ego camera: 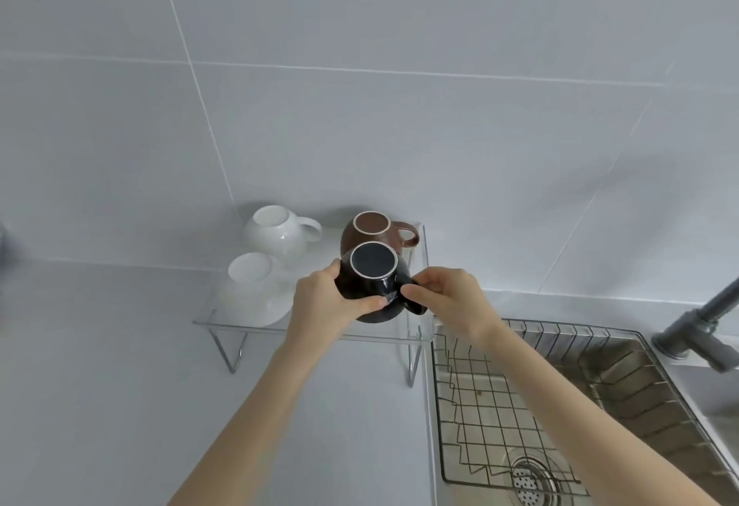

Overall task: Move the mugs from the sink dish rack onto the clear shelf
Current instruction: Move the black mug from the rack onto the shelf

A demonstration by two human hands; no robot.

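An upside-down black mug (pixel 370 279) is at the front right of the clear shelf (pixel 320 335). My left hand (pixel 326 299) grips its left side. My right hand (pixel 448 299) pinches its handle. Whether the mug rests on the shelf or hangs just above it I cannot tell. Behind it a brown mug (pixel 368 231) stands upside down. Two white mugs stand upside down on the left of the shelf, one at the back (pixel 278 231) and one at the front (pixel 254 285). The wire dish rack (pixel 500 405) in the sink holds no mugs.
The shelf stands on thin metal legs on a pale counter (pixel 100 385) against a tiled wall. The steel sink (pixel 640 377) lies to the right with a drain strainer (pixel 532 481). A grey faucet (pixel 704 325) reaches in from the right edge.
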